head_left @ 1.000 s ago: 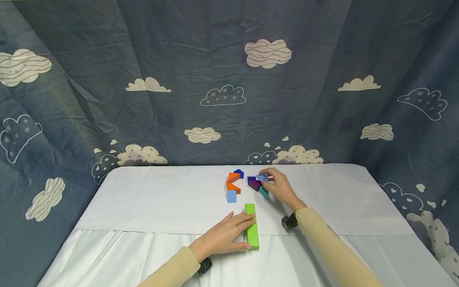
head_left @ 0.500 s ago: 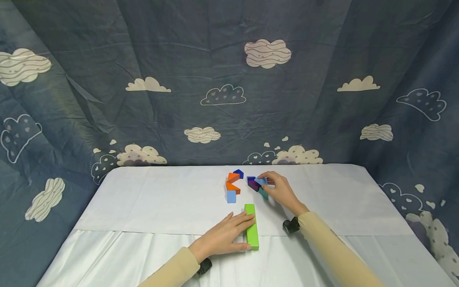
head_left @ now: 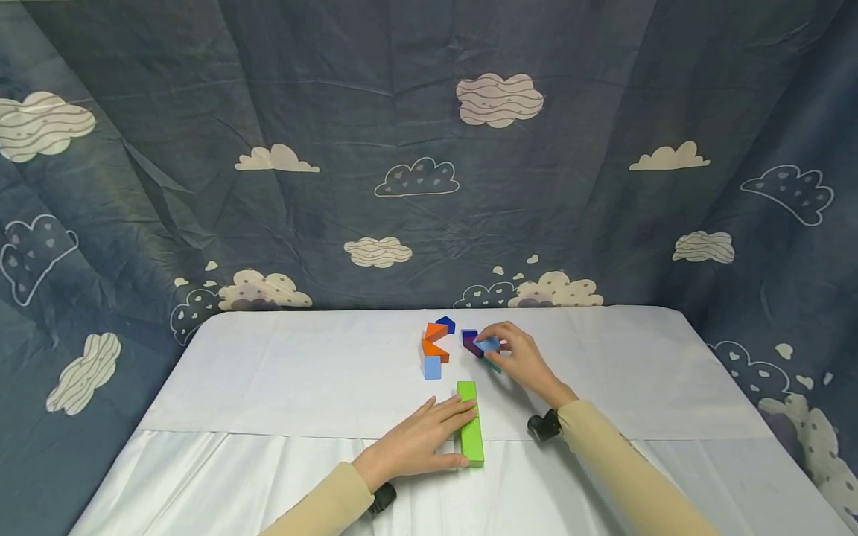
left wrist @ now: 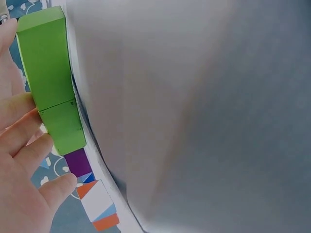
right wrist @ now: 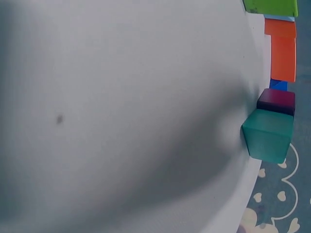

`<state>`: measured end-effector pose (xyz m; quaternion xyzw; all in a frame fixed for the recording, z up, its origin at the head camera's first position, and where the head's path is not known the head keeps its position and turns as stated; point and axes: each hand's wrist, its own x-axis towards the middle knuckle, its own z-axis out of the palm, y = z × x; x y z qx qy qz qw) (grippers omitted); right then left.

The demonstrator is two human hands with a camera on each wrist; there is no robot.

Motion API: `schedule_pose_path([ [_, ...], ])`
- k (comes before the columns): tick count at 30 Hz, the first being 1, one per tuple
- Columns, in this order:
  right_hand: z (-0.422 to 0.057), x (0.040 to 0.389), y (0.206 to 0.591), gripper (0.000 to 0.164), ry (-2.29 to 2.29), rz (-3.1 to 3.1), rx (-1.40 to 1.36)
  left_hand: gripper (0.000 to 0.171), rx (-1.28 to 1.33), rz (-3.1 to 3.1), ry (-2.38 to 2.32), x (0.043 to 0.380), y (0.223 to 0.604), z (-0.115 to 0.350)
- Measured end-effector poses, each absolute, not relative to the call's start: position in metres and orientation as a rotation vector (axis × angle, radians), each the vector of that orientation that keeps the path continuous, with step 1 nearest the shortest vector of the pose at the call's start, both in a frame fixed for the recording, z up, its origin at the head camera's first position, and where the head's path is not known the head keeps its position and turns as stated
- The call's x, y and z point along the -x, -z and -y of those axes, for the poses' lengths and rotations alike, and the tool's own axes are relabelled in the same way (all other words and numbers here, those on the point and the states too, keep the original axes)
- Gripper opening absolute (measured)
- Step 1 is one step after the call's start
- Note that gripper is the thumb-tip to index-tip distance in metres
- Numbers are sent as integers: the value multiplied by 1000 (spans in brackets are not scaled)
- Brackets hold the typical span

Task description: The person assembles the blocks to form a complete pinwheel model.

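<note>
My right hand (head_left: 526, 361) pinches a light blue triangular block (head_left: 488, 344) between thumb and fingers, just over a purple block (head_left: 470, 345) and a teal block (head_left: 494, 365). A dark blue block (head_left: 470, 333) adjoins the purple one at the back. That hand is out of frame in the right wrist view, where the teal block (right wrist: 268, 135) shows fully. Two green blocks (head_left: 472, 439) lie end to end nearer the front. My left hand (head_left: 418, 443) rests along them with extended fingers, the thumb at the near end.
Left of the purple block, two orange triangular blocks (head_left: 436, 351) stand in a row with a light blue rectangular block (head_left: 432, 367) and a blue block (head_left: 445, 324). All lie on a white-covered table (head_left: 302, 372). A cloud-patterned curtain (head_left: 429, 223) hangs behind.
My right hand has brought the light blue triangular block slightly toward me and left, turning it so it covers more of the purple block. The left hand and green blocks stay put.
</note>
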<state>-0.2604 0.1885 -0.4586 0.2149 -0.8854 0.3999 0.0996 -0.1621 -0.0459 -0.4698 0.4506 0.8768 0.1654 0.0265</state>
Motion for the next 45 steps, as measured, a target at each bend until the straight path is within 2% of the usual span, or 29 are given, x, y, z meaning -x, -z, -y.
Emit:
schedule_pose_path([
  [20, -183, 256, 460, 24, -1170, 2612, -739, 68, -1377, -2697, -523, 163, 471, 46],
  [27, -179, 253, 460, 29, -1175, 2624, -778, 67, -1390, -2707, -518, 162, 470, 46],
  [45, -170, 246, 461, 26, -1208, 2800, -845, 66, -1387, -2720, -518, 161, 470, 46],
])
